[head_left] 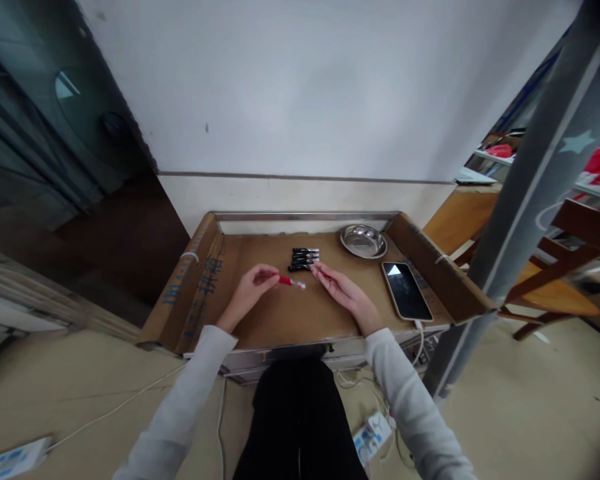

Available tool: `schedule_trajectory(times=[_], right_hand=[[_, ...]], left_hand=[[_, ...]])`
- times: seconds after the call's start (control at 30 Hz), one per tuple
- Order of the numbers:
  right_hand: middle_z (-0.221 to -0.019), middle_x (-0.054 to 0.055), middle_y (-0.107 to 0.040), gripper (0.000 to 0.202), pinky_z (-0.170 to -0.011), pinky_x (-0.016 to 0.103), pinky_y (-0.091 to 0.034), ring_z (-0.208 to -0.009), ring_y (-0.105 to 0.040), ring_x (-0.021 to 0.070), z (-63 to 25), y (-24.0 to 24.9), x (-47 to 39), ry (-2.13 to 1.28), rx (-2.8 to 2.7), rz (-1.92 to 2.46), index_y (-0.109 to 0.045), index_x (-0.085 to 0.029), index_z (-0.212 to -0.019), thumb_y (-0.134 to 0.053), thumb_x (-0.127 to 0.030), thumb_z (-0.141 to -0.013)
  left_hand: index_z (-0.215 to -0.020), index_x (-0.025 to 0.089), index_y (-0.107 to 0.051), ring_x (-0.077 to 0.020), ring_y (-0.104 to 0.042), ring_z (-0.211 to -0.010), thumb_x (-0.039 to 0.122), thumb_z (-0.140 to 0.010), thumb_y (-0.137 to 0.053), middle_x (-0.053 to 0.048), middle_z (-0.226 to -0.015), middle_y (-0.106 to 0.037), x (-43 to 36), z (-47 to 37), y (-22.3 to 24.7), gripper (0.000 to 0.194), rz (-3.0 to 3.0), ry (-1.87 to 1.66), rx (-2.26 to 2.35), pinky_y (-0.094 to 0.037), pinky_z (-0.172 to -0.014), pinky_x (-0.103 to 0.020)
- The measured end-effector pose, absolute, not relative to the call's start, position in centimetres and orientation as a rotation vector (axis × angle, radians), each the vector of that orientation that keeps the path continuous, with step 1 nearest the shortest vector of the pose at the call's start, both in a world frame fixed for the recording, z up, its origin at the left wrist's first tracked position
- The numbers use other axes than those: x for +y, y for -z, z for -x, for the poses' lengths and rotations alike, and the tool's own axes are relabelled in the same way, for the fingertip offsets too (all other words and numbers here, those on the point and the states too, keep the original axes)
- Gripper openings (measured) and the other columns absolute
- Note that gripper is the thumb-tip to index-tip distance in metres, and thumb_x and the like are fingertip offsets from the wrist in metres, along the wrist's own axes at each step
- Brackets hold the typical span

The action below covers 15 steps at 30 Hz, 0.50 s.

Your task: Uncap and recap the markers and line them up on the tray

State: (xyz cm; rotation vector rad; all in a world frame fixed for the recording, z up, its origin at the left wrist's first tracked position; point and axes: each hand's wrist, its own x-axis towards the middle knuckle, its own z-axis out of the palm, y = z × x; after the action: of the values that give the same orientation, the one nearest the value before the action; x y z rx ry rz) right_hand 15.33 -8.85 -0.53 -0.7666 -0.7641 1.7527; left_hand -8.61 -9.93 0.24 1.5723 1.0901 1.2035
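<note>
Between the fingertips of my left hand [258, 287] is a red pen-like stick [291, 282] with a whitish end pointing right. My right hand [341, 288] is closed on a small red piece [325, 274], perhaps a cap, partly hidden by the fingers. Several black pen-like sticks [304, 257] lie stacked side by side on the cardboard surface [260, 320], just beyond my hands. The two hands are apart, with the whitish end between them.
A round metal dish [363, 241] sits at the back right of the cardboard. In front of it lies a phone [407, 291] with a white cable. Raised cardboard sides [445, 270] border the surface, and a grey metal post [525, 193] stands at the right.
</note>
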Motion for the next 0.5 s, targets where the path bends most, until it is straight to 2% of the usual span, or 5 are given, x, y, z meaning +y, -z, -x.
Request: schedule_trajectory(times=[0.13,0.3,0.4,0.5], right_hand=[[-0.106,0.004,-0.066,0.03,-0.099,0.026,-0.044,-0.103,-0.06,0.0132,-15.6,0.4,-8.9,-1.592,-0.91,0.784,-0.063,-0.017,-0.104,-0.064,-0.018,-0.075],[-0.103,0.004,-0.066,0.025,-0.094,0.035,-0.044,-0.098,-0.06,0.0159,-15.0,0.7,-8.9,-1.099,-1.301,0.942,-0.062,-0.022,-0.102,-0.058,-0.032,-0.08],[-0.108,0.003,-0.065,0.023,-0.095,0.037,-0.039,-0.102,-0.056,0.0171,-14.8,1.0,-9.0,-0.739,-1.658,1.068,-0.061,-0.024,-0.105,-0.05,-0.03,-0.086],[-0.114,0.002,-0.062,0.029,-0.094,0.039,-0.038,-0.103,-0.053,0.0181,-14.4,1.1,-9.1,-0.534,-1.95,1.108,-0.055,-0.026,-0.116,-0.043,-0.023,-0.089]], left_hand=[[-0.087,0.021,-0.062,-0.0151,-0.059,-0.079,0.033,-0.079,-0.058,-0.001,-0.087,-0.064,-11.3,8.9,0.2,0.015,-1.97,-0.89,1.073,-0.047,-0.074,-0.029],[-0.085,0.022,-0.059,-0.0175,-0.054,-0.089,0.024,-0.085,-0.05,-0.002,-0.09,-0.059,-10.3,6.0,0.2,0.009,-2.384,-0.885,1.141,-0.042,-0.083,-0.032],[-0.087,0.021,-0.057,-0.0195,-0.051,-0.09,0.022,-0.087,-0.046,-0.004,-0.092,-0.056,-8.7,4.3,0.4,0.011,-2.552,-0.885,1.243,-0.04,-0.084,-0.035],[-0.09,0.02,-0.056,-0.0202,-0.049,-0.09,0.022,-0.087,-0.045,-0.005,-0.094,-0.055,-7.4,3.7,0.8,0.012,-2.637,-0.875,1.302,-0.04,-0.083,-0.035]])
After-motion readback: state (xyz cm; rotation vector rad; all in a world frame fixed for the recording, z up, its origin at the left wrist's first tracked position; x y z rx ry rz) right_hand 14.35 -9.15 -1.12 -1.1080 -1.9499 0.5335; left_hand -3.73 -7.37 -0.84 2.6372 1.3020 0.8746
